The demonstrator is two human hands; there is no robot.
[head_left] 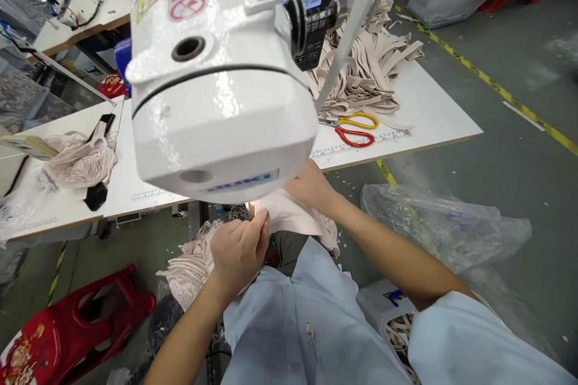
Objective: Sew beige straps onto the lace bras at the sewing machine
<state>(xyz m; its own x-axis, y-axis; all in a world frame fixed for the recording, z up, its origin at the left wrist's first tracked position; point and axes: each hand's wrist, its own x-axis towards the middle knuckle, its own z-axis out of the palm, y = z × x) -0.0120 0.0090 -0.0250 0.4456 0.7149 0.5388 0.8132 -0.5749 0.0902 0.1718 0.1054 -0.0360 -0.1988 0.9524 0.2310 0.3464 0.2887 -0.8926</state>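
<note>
A white sewing machine (226,126) fills the upper middle and hides its own needle area. Under its head lies a pale pink piece of fabric (293,216), draped toward my lap. My left hand (239,246) pinches the near left edge of this fabric, thumb up, by a small light. Behind the machine's right lower corner, my right hand (311,189) rests on the cloth's right side; its fingertips are hidden. More pink lace garments (189,264) hang in a pile left of my left hand.
Scissors (354,129) with yellow and red handles lie on the white table (433,114), beside a heap of beige straps (365,66). A red stool (76,325) stands at lower left. A plastic bag (451,228) is on the floor at right, and a bin (377,307) stands beside me.
</note>
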